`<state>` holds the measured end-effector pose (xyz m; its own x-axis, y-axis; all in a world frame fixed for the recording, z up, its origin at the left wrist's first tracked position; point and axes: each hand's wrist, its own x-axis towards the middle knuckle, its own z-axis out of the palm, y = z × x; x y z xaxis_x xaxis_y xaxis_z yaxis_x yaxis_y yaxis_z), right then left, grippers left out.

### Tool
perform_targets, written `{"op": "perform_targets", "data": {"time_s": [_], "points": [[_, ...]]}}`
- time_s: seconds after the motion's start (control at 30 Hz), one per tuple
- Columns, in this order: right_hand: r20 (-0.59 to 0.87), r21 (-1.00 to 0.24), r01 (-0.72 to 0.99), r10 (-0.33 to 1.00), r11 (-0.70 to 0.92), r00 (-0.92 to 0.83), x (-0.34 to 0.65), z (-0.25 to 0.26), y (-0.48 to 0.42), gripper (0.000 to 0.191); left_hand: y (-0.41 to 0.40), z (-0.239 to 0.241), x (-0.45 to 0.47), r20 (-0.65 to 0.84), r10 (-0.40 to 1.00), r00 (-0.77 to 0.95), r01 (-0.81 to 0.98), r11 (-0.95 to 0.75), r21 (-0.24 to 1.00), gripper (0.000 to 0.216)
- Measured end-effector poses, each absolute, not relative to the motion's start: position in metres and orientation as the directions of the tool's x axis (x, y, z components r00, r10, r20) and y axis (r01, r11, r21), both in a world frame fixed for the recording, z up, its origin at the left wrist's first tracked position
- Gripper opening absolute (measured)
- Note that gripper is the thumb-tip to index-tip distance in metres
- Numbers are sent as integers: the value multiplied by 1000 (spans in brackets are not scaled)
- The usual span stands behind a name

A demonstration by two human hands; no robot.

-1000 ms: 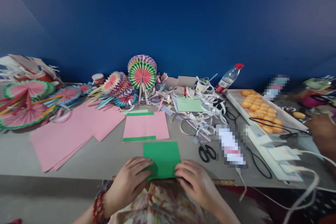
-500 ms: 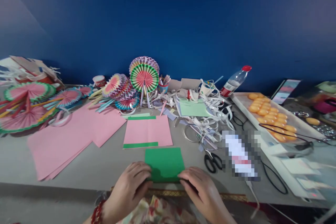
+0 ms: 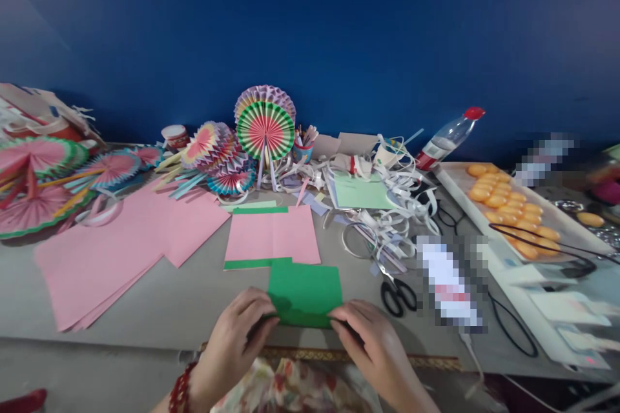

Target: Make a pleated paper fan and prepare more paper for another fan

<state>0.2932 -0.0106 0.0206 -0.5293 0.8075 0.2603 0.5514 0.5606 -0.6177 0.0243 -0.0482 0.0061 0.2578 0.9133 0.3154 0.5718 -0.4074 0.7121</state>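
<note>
A sheet of green paper (image 3: 305,290) lies at the front of the table, its near edge pinched at both corners. My left hand (image 3: 245,329) grips the near left corner between thumb and fingers. At the near right corner my right hand (image 3: 365,339) does the same. Just beyond, a pink sheet (image 3: 271,235) with green strips along parts of its top and bottom edges lies flat, a crease down its middle. The green paper's far edge touches or slightly overlaps its lower strip. Black-handled scissors (image 3: 398,295) rest to the right of my right hand.
Pink sheets (image 3: 106,251) are stacked at left, near several folded paper fans (image 3: 265,131). White paper strips (image 3: 392,219) and a light green sheet (image 3: 361,190) clutter the back. A bottle (image 3: 448,139) leans behind a tray (image 3: 448,174) of orange egg-shaped things at right. A cable (image 3: 513,329) lies nearby.
The green paper has shifted slightly away from me, its far edge now reaching the pink sheet's lower strip. Both hands still pinch its near corners. The camera view has shifted a little.
</note>
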Motion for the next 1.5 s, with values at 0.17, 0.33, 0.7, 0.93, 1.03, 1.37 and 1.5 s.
{"op": "perform_targets", "data": {"time_s": [0.17,0.33,0.7,0.93,1.03,1.37,1.5], "points": [[340,-573,502,746,647,-573,296,22,-6,19,-43,10,20,369,889,273,574,-458,679,12],[384,-465,461,641,756,-664,308,20,-12,22,-54,12,14,349,825,444,584,-562,586,16],[416,-377,496,622,782,-664,318,16,-18,25,-52,12,25,324,772,547,600,-632,491,17],[306,-407,536,663,740,-683,331,15,-20,21,-54,14,37,272,804,529,632,-587,506,18],[311,-401,562,684,724,-660,337,17,-22,19,-53,16,46,275,794,542,634,-601,486,24],[289,-426,535,671,729,-683,346,18,-25,23,13,19,-18,149,917,370,908,-391,152,55],[298,-427,528,666,734,-684,346,18,-22,23,9,17,-36,111,934,340,938,-345,35,54]]}}
